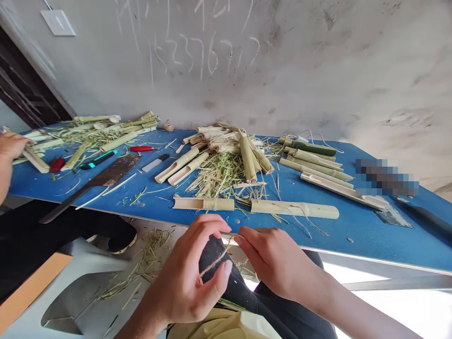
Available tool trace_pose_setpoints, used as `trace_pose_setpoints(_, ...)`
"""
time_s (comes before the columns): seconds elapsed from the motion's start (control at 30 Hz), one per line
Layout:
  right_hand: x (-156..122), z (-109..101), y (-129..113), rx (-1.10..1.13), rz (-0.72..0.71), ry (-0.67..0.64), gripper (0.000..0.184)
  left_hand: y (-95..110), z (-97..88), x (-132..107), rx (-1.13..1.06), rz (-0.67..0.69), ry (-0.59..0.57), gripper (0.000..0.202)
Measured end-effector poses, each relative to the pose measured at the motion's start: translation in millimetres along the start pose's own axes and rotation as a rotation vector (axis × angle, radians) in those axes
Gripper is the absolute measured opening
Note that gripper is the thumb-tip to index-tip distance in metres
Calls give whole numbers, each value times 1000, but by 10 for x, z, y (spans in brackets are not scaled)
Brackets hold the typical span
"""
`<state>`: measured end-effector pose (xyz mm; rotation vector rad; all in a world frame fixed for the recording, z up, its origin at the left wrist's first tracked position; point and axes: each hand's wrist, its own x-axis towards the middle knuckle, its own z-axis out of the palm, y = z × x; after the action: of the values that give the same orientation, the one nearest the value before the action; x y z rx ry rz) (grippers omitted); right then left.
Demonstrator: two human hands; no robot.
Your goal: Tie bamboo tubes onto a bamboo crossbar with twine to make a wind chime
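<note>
A thin strand of brown twine (216,262) runs slantwise between my hands, just in front of the table edge and above my lap. My right hand (273,256) pinches its upper end between thumb and fingertips. In the palm of my left hand (190,270) the lower end disappears; the index finger and thumb arch apart around the strand, and the other fingers are partly hidden. Just beyond my hands lie a notched bamboo piece (215,204) and a longer bamboo tube (300,209), with loose twine (306,219) across the tube.
Split bamboo (187,165) and shavings (222,172) are heaped mid-table. Cleavers lie left (116,172) and right (395,216), the latter near bamboo lengths (318,165). A small knife (155,163) and cutter (99,160) lie leftward. Another person's hand (10,148) touches bamboo far left.
</note>
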<state>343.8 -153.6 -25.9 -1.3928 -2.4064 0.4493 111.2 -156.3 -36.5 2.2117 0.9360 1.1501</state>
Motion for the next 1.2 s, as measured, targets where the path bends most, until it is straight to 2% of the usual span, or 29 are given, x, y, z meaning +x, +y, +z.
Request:
trace_pose_setpoints(0.1,21,-65,24,-76,-25,-12,38,-141,-14,30,-164,-6,-81,60)
trace_pose_setpoints(0.2,37,-71,50,-190,-122,-13,31,-228,46,92,-289,-94,-145,85)
trace_pose_setpoints(0.27,48,-57,53,-220,-181,-48,19,-231,124,147,-297,-194,-161,75)
trace_pose_setpoints(0.37,58,-28,50,-249,-209,-62,10,-215,253,186,-276,-324,-209,33)
trace_pose_setpoints(0.4,59,-15,52,-262,-208,-52,12,-215,294,179,-298,-354,-223,28)
trace_pose_setpoints(0.47,59,14,59,-293,-206,-24,20,-226,373,142,-357,-401,-205,36)
trace_pose_setpoints(0.53,55,41,61,-313,-186,-8,27,-252,448,91,-380,-420,-132,42)
trace_pose_setpoints(0.63,35,43,39,-279,-134,-38,31,-315,552,23,-402,-422,-43,40)
trace_pose_setpoints(0.73,8,-15,11,-62,-62,-107,37,-372,650,-23,-534,-472,70,39)
trace_pose_setpoints(0.87,26,-98,45,530,90,-175,59,-351,759,-58,-735,-518,263,43)
trace_pose_setpoints(0.97,78,-110,104,926,225,-393,54,-301,785,-55,-806,-499,248,44)
trace_pose_setpoints(1.03,105,-102,132,1111,307,-540,47,-297,776,-39,-819,-434,204,43)
trace_pose_setpoints(1.07,113,-96,139,1166,316,-565,46,-307,768,-28,-808,-397,186,42)
trace_pose_setpoints(1.13,119,-84,145,1192,270,-507,48,-342,753,-7,-746,-351,185,40)
trace_pose_setpoints(1.2,118,-71,143,1096,187,-371,48,-378,744,10,-662,-331,203,38)
